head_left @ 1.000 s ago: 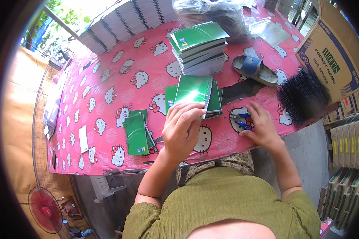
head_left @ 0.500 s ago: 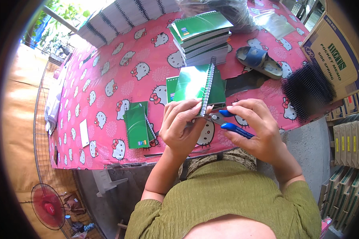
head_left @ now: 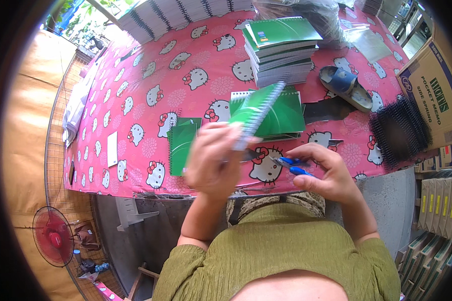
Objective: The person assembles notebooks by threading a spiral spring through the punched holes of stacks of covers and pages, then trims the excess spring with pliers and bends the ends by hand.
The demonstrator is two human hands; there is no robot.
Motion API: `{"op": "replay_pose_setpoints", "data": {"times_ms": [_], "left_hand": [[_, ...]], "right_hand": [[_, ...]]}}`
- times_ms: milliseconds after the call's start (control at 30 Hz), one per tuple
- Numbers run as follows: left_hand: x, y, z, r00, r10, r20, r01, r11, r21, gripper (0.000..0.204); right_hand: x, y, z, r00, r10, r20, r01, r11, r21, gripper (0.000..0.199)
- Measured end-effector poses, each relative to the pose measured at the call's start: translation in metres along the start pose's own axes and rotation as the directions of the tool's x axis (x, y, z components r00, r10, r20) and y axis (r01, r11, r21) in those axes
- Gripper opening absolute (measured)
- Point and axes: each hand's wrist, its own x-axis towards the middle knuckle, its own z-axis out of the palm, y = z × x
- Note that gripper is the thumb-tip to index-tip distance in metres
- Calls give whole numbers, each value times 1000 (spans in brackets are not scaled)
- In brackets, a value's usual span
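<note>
My left hand (head_left: 212, 163), smeared by motion, grips a small green spiral notebook (head_left: 260, 111) tilted over the table with its coil toward the right. In my right hand (head_left: 329, 173) is a pair of blue-handled cutting pliers (head_left: 297, 166), its jaws pointing left and apart from the notebook. Behind the held notebook lies another green notebook (head_left: 290, 114), with white pages showing along its punched top edge. More green spiral notebooks (head_left: 183, 143) lie left of my left hand, partly covered by it. A tall stack of green notebooks (head_left: 285, 52) stands farther back.
A pink patterned cloth (head_left: 150, 95) covers the table. To the right are a blue sandal (head_left: 347, 88), a bundle of black coils (head_left: 401, 133) and a cardboard box (head_left: 429, 93). White spiral-bound blocks (head_left: 171, 20) line the back. A white card (head_left: 112, 148) lies left; a red fan (head_left: 54, 237) stands beyond.
The pliers have come away from the end of the notebook's coil. My left hand has moved left and slightly down with the notebook, which now leans more to the right.
</note>
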Motion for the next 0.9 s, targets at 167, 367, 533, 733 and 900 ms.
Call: {"op": "replay_pose_setpoints", "data": {"times_ms": [167, 367, 533, 733, 900], "left_hand": [[26, -9, -97, 979, -43, -202, 101, 952, 290, 21], [39, -61, -120, 912, -222, 344, -15, 822, 570, 22], [-33, -127, -107, 579, -624, 526, 111, 699, 707, 34], [-32, -133, -91, 520, -651, 553, 122, 697, 707, 41], [-32, -124, -72, 437, -779, 449, 128, 548, 827, 47]], "right_hand": [[-32, 43, -16, 976, -11, -219, -120, 807, -578, 48], [-30, 46, -5, 927, -189, -325, -146, 615, -775, 56], [0, 38, 0, 884, -461, -76, 213, 542, -813, 48], [13, 35, -4, 905, -395, -157, 251, 795, -552, 52], [20, -8, -12, 877, -435, -204, 268, 796, -543, 52]]}}
